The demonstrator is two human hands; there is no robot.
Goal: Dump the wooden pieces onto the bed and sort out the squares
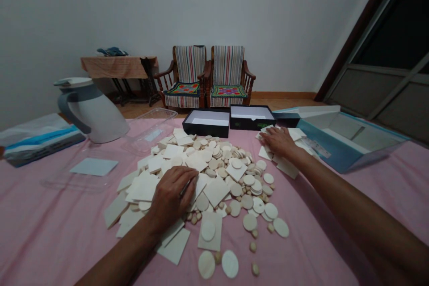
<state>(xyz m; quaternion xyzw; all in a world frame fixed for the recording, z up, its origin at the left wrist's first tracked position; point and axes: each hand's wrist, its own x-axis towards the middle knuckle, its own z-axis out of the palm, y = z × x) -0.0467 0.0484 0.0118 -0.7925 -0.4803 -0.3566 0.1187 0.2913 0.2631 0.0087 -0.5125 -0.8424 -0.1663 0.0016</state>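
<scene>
A broad heap of pale wooden pieces (174, 151), square tiles, round discs and small pebble-like bits, covers the middle of the cloth. My left hand (174, 192) rests on the heap's near left part, its fingers curled toward the thumb; whatever they grip is hidden. Beside its fingertips lies a square wooden tile (216, 191). Farther off on the right, my right hand (278, 140) lies over a smaller pile of square tiles (287, 167), fingers spread and touching the top ones. One disc (208, 230) sits on a tile near the front.
Two black open boxes (206, 130) stand behind the heap. At right is a blue open box (330, 145). On the left are clear plastic trays (60, 183), a white jug (100, 116) and a blue-and-white packet (43, 140). Everything rests on a pink cloth (301, 250); two chairs (191, 67) stand beyond.
</scene>
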